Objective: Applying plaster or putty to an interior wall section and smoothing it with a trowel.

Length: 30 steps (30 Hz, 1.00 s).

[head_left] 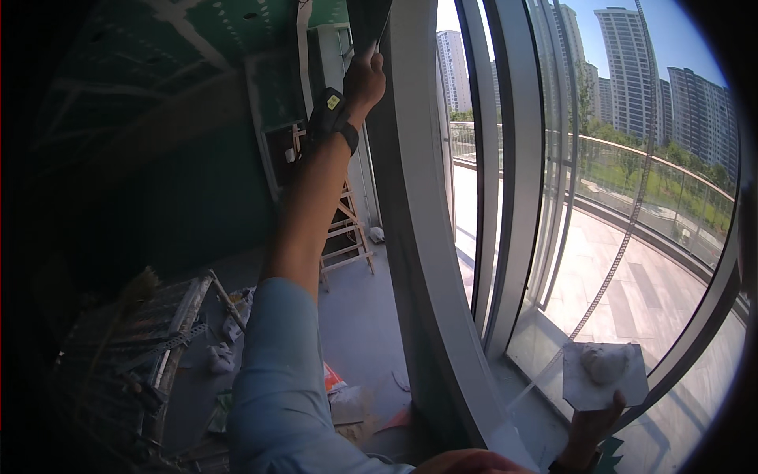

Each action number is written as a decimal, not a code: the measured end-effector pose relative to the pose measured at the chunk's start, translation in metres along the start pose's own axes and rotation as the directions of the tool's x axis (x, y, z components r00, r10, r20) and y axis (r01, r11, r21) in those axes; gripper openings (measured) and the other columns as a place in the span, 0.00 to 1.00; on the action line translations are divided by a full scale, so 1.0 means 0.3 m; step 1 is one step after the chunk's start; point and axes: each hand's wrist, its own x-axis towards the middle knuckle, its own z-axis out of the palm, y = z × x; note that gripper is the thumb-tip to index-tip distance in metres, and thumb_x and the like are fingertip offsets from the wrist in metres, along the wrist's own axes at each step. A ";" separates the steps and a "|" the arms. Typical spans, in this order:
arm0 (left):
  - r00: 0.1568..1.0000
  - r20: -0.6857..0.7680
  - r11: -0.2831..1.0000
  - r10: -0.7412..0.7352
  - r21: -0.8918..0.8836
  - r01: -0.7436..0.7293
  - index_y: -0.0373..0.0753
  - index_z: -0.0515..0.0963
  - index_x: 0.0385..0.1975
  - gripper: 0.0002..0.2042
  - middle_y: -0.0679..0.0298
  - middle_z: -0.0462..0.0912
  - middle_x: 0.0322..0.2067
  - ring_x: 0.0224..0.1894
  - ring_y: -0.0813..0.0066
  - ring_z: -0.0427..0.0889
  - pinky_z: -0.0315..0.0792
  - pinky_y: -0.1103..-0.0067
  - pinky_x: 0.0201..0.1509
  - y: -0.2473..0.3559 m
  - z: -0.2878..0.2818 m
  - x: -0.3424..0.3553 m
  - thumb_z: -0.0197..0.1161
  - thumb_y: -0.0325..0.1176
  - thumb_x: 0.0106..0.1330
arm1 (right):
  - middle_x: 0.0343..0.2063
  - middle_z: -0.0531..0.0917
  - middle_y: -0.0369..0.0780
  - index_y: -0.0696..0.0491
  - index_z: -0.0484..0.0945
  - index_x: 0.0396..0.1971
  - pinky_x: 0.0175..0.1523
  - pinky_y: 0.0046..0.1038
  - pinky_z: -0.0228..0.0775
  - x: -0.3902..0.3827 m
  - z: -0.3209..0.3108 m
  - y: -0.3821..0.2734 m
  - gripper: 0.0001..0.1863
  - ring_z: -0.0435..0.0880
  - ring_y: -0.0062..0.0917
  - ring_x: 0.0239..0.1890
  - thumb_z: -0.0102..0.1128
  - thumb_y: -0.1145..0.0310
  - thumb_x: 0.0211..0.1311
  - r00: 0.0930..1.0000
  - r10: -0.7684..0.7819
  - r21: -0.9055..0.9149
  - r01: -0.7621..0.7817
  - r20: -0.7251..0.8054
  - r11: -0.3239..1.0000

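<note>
My left hand [365, 81], at the end of my raised arm, is closed around a slim tool [383, 35] with a thin edge, perhaps a putty knife. Its tip lies close to the upper part of a dark pillar [399, 261]; whether it touches cannot be told. Low on the right, my right hand [596, 430] grips a flat, pale plasterer's hawk [580, 383] from below, the thumb over its near edge. A lump of whitish putty [606, 365] sits on the hawk.
Tall window frames [517, 158] stand right of the pillar, with a perforated strip [632, 225] hanging there. A wooden stepladder [345, 237] stands behind my arm. At lower left are a metal scaffold [178, 340] and bags on the floor. Outside is a railed terrace [624, 276].
</note>
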 end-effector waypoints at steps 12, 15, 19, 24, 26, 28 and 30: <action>0.999 0.051 0.988 0.004 0.153 -0.011 0.38 0.67 0.54 0.20 0.50 0.74 0.47 0.51 0.53 0.72 0.65 0.69 0.54 0.051 -0.041 0.087 0.42 0.40 0.66 | 0.52 0.63 0.50 0.59 0.57 0.51 0.58 0.36 0.60 0.026 0.015 0.030 0.26 0.66 0.36 0.53 0.55 0.64 0.58 0.987 0.115 0.008 -0.115 -0.109 0.993; 0.994 0.066 0.987 0.085 0.132 -0.093 0.39 0.66 0.55 0.20 0.51 0.74 0.47 0.51 0.54 0.72 0.66 0.69 0.54 0.031 -0.067 0.133 0.42 0.40 0.66 | 0.51 0.64 0.52 0.58 0.58 0.47 0.57 0.37 0.61 0.044 0.046 -0.003 0.24 0.68 0.38 0.51 0.59 0.71 0.55 0.976 -0.044 0.094 0.066 -0.214 0.993; 0.988 0.153 0.997 -0.003 0.083 -0.009 0.40 0.66 0.55 0.20 0.52 0.74 0.49 0.53 0.55 0.71 0.65 0.70 0.55 0.075 -0.115 0.136 0.42 0.40 0.67 | 0.51 0.64 0.52 0.58 0.57 0.48 0.56 0.37 0.61 0.132 0.055 -0.101 0.26 0.68 0.37 0.52 0.60 0.71 0.54 0.764 0.636 0.965 -0.234 0.108 0.118; 0.999 0.041 0.999 -0.003 -0.035 0.004 0.38 0.65 0.56 0.21 0.49 0.71 0.51 0.55 0.56 0.68 0.61 0.71 0.59 0.004 -0.010 -0.023 0.41 0.39 0.66 | 0.53 0.63 0.50 0.57 0.56 0.52 0.58 0.37 0.60 0.077 0.104 0.005 0.26 0.65 0.35 0.54 0.55 0.65 0.57 0.995 -0.033 0.006 0.034 -0.095 0.999; 0.999 0.036 1.000 0.012 -0.026 -0.011 0.37 0.65 0.56 0.21 0.49 0.71 0.51 0.55 0.55 0.68 0.61 0.71 0.59 0.034 0.004 0.041 0.41 0.39 0.66 | 0.53 0.62 0.49 0.56 0.54 0.56 0.60 0.36 0.58 0.120 0.101 -0.088 0.28 0.64 0.32 0.55 0.46 0.59 0.59 0.850 0.475 0.924 -0.343 0.228 0.170; 0.999 0.016 0.999 0.040 0.023 -0.040 0.36 0.67 0.54 0.20 0.49 0.72 0.50 0.54 0.52 0.69 0.63 0.69 0.57 0.050 -0.027 0.158 0.41 0.39 0.65 | 0.53 0.63 0.48 0.56 0.53 0.58 0.60 0.36 0.57 0.139 0.103 -0.133 0.30 0.63 0.31 0.56 0.43 0.57 0.58 0.813 0.563 0.847 -0.399 0.149 0.351; 0.997 0.064 0.998 -0.051 0.041 0.049 0.40 0.69 0.52 0.19 0.50 0.75 0.46 0.51 0.51 0.71 0.65 0.68 0.54 0.073 -0.089 0.296 0.43 0.40 0.64 | 0.53 0.63 0.47 0.55 0.52 0.59 0.61 0.35 0.56 0.136 0.104 -0.115 0.31 0.63 0.30 0.56 0.40 0.55 0.58 0.776 0.626 0.729 -0.471 0.074 0.497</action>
